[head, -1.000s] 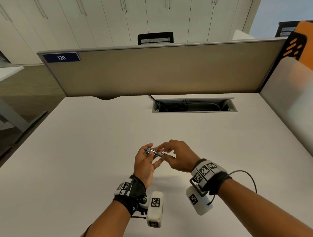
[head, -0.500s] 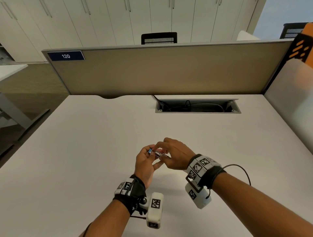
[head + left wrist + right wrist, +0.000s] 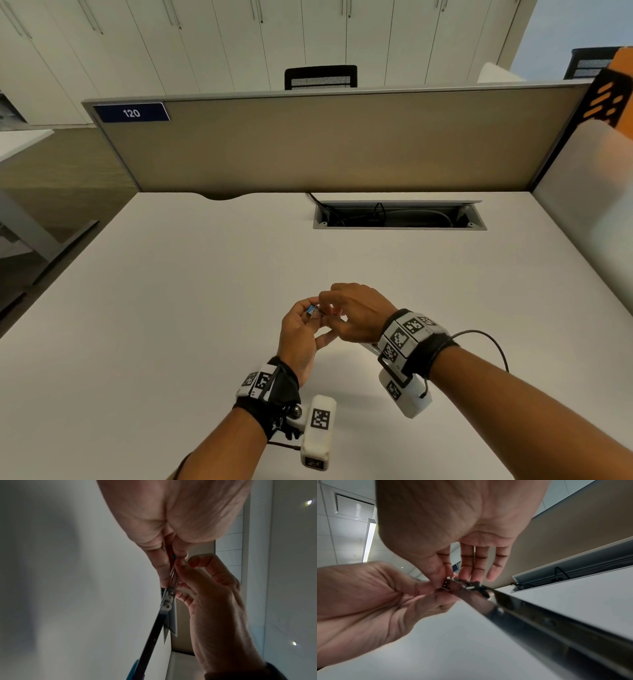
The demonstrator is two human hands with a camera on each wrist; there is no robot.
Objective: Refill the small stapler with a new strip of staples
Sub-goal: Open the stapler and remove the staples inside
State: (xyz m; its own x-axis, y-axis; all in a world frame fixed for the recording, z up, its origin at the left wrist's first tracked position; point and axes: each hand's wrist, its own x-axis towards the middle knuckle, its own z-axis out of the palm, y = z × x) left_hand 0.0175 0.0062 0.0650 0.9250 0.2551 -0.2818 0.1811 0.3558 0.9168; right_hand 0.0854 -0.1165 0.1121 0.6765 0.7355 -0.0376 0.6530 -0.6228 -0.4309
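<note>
small stapler [image 3: 314, 310] held above the white desk [image 3: 171, 325], low in the middle of the head view, between both hands; opened out, with a long dark metal arm [image 3: 155, 632] running from the hinge down to the bottom edge of the left wrist view and a blue plastic end [image 3: 136, 669] at the bottom there. only a short blue and metal tip visible from the head view, the rest hidden by fingers. in the right wrist view the same metal arm [image 3: 547, 623] crossing from the centre to the lower right corner, blurred and close to the lens. left hand [image 3: 301, 337] gripping the stapler from the left, thumb and curled fingers closed on its tip, palm turned toward the right hand. right hand [image 3: 356, 317] touching it from the right, thumb and forefinger pinching at the metal track near the hinge [image 3: 453, 584], the other three fingers [image 3: 477, 563] held out nearly straight and apart from the metal. cannot tell whether a strip of staples sits between the pinching fingertips; too small and shadowed. marker-covered wrist bands with white camera housings on both forearms, the left housing [image 3: 317, 431] at bottom centre, the right housing [image 3: 404, 394] just right of it, a thin black cable [image 3: 493, 342] looping beside the right wrist. further up the desk, right of centre, an open cable tray [image 3: 399, 215] with dark cords inside. behind it a tan divider panel [image 3: 325, 144] across the upper half, a blue label reading 120 [image 3: 132, 112] at its upper left corner. above the panel a black chair back [image 3: 321, 77] and pale cabinet doors [image 3: 205, 41] along the top of the frame.
</note>
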